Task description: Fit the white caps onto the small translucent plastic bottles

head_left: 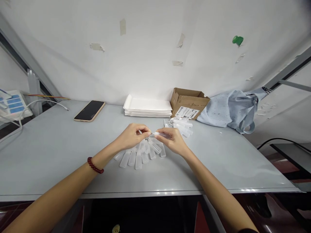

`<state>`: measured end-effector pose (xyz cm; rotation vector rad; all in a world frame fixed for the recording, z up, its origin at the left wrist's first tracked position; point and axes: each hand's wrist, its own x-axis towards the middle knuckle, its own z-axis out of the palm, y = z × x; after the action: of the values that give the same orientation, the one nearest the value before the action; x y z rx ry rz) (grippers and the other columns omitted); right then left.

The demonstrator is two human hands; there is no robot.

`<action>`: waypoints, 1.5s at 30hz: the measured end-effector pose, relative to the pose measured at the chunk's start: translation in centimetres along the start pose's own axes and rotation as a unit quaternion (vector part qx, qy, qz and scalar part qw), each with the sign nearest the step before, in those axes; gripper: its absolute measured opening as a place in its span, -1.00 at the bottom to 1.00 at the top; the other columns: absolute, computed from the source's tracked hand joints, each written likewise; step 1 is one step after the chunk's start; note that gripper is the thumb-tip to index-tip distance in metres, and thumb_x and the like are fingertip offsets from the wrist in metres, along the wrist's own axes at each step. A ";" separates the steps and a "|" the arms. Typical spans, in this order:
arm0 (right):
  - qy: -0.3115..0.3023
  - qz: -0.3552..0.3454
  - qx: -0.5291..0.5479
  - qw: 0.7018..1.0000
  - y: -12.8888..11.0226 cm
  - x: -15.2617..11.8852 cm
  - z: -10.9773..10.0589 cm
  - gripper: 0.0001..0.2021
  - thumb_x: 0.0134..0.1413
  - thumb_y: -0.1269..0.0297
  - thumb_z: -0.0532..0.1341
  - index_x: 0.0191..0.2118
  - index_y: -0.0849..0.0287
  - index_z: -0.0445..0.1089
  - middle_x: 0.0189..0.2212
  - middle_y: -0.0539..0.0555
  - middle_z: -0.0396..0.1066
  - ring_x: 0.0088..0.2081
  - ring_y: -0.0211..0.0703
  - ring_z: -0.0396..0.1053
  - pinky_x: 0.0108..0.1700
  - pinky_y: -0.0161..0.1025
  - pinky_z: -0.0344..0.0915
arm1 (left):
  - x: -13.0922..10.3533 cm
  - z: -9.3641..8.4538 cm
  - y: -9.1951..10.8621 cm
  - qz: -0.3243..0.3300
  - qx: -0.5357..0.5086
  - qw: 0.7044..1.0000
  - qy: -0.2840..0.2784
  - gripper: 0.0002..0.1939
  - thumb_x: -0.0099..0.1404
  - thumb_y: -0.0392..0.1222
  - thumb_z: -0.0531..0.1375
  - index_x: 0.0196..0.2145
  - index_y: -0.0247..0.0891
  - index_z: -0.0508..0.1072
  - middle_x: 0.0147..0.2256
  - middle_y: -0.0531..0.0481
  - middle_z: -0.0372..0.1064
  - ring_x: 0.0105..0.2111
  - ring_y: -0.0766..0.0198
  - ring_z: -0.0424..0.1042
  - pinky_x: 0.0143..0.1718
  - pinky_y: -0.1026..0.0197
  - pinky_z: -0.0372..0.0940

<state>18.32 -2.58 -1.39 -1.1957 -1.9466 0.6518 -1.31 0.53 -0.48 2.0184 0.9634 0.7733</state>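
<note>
Over the middle of the grey table, my right hand (172, 138) grips a small translucent plastic tube (162, 134) with a white end, held nearly level and pointing left. My left hand (134, 135), with a dark red beaded bracelet (95, 165) on its wrist, is closed in a pinch at the thin tip in front of that white end. What exactly its fingertips hold is too small to make out. Below both hands lies a fanned pile of similar translucent tubes (138, 157). Behind my right hand is a second cluster of tubes (184, 125) with thin metallic ends.
A stack of white padded envelopes (148, 106) lies against the wall, beside an open cardboard box (189, 103) with a label. A light blue cloth bag (227, 110) rests at the right. To the left are a phone (89, 111) and a white cable (43, 101).
</note>
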 end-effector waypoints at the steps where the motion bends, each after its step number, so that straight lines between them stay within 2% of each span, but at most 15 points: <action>1: 0.000 0.000 0.001 1.000 0.0 0.0 0.0 -0.82 0.08 0.22 0.19 -0.35 0.22 0.47 -0.44 0.06 0.47 -0.41 -0.20 0.36 -0.35 -0.28 0.22 | 0.0 0.0 0.0 -0.001 -0.001 1.000 -0.001 -0.78 0.22 -0.14 0.11 -0.41 -0.27 0.51 -0.41 0.00 0.46 -0.41 0.29 0.35 -0.42 0.29 0.20; 6: 0.008 0.002 0.013 1.000 -0.1 0.1 -0.6 -0.80 0.08 0.20 0.20 -0.33 0.22 0.48 -0.45 0.06 0.47 -0.40 -0.20 0.36 -0.35 -0.29 0.23 | -0.1 -0.1 0.5 -0.014 -0.012 1.000 -0.002 -0.76 0.22 -0.11 0.11 -0.35 -0.28 0.52 -0.40 0.00 0.46 -0.45 0.30 0.34 -0.45 0.29 0.20; 13: 0.019 0.004 0.008 1.000 0.0 0.3 -0.9 -0.81 0.08 0.22 0.20 -0.33 0.22 0.48 -0.43 0.06 0.47 -0.39 -0.20 0.35 -0.34 -0.29 0.23 | -0.1 -0.3 0.5 -0.036 -0.019 0.999 0.018 -0.75 0.20 -0.08 0.13 -0.32 -0.27 0.52 -0.37 -0.03 0.48 -0.39 0.23 0.41 -0.42 0.26 0.25; 22: 0.005 -0.004 -0.003 1.000 -0.1 0.1 -0.5 -0.80 0.09 0.20 0.19 -0.33 0.22 0.48 -0.45 0.05 0.45 -0.42 -0.21 0.34 -0.37 -0.30 0.21 | 0.0 0.1 0.3 -0.048 -0.032 0.998 0.015 -0.77 0.20 -0.08 0.14 -0.39 -0.30 0.49 -0.45 0.01 0.42 -0.49 0.32 0.31 -0.48 0.28 0.17; 28: -0.001 -0.005 -0.006 1.000 0.0 0.0 -0.3 -0.81 0.08 0.22 0.19 -0.36 0.23 0.47 -0.50 0.03 0.43 -0.47 -0.25 0.30 -0.42 -0.31 0.17 | -0.1 0.3 0.1 -0.039 -0.034 0.999 0.016 -0.80 0.20 -0.13 0.15 -0.41 -0.30 0.49 -0.46 0.02 0.42 -0.48 0.33 0.31 -0.44 0.29 0.19; 33: -0.011 0.000 0.001 1.000 0.0 0.0 -0.4 -0.83 0.08 0.26 0.19 -0.37 0.23 0.48 -0.46 0.05 0.47 -0.43 -0.23 0.34 -0.39 -0.31 0.19 | -0.1 0.3 0.2 -0.026 -0.031 0.999 0.011 -0.82 0.20 -0.16 0.15 -0.42 -0.30 0.50 -0.46 0.03 0.43 -0.46 0.33 0.32 -0.42 0.30 0.19; 45: -0.017 0.008 0.009 1.000 -0.1 0.0 -0.3 -0.83 0.07 0.26 0.19 -0.39 0.24 0.47 -0.46 0.05 0.48 -0.43 -0.23 0.35 -0.39 -0.32 0.20 | -0.2 0.4 0.2 -0.024 -0.023 0.999 0.006 -0.83 0.19 -0.18 0.14 -0.43 -0.29 0.50 -0.47 0.04 0.43 -0.51 0.36 0.29 -0.47 0.32 0.17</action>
<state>18.50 -2.59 -1.13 -1.1975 -1.9572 0.7014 -1.05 0.13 -0.54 1.9467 0.9887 0.7742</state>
